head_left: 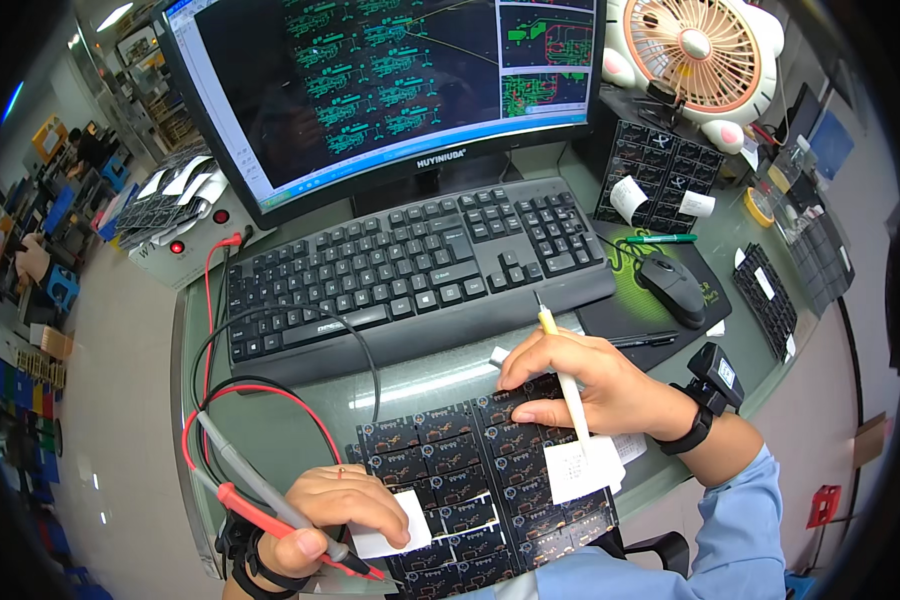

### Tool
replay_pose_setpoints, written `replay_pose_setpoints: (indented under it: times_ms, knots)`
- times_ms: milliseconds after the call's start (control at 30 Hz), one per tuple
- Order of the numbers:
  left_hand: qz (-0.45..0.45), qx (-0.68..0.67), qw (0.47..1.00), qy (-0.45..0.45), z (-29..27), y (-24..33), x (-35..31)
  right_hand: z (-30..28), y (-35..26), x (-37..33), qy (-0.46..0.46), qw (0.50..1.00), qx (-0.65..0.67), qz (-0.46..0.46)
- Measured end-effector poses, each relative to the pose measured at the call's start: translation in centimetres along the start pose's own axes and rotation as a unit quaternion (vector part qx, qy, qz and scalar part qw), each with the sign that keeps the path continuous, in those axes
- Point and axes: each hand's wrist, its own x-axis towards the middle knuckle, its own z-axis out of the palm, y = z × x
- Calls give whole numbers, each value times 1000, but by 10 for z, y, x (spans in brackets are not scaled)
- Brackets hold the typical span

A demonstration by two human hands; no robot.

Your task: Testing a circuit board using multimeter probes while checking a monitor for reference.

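Note:
A black panel of small circuit boards (460, 480) lies at the desk's near edge. My left hand (345, 500) is closed around two test probes, one red (260, 512) and one grey (255, 478), their tips slanting down to the right near the panel's lower left. A white paper slip (410, 525) lies under its fingers. My right hand (610, 385) grips a slim white pen-shaped tool (573, 400) with a yellow collar, its thin metal tip pointing up and away. Fingers of that hand touch the panel's upper right. Another white slip (575, 470) lies on the panel below that hand.
A black keyboard (410, 265) spans the desk beneath a monitor (370, 90). To the right are a mouse (670, 290), a black pen (645, 340) and a fan (695, 45). Probe leads (210, 350) loop left from a grey box (190, 245). More board panels (660, 165) stand behind.

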Motion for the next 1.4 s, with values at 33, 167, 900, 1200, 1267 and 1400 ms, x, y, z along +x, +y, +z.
replay_pose_setpoints:
  times_ms: [33, 167, 900, 1200, 1267, 1400]
  knots:
    - [5, 10, 1000, 26, 2, 0, 2, 0, 0, 0, 1, 1000, 0, 1]
    - [-8, -6, 1000, -23, -5, 0, -3, 0, 0, -1, 3, 1000, 2, 2]
    - [-26, -60, 997, 52, 8, 1, -3, -17, -1, 62, -40, 996, -60, -53]
    - [1, -148, 971, 187, 1, -2, -13, 19, 22, 123, -129, 936, -300, -131]
    - [28, -225, 950, 215, -6, -2, -14, 16, 19, 125, -136, 943, -280, -120]
    - [93, -355, 892, 263, -15, 1, -11, 12, 3, 122, -135, 982, 132, 19]
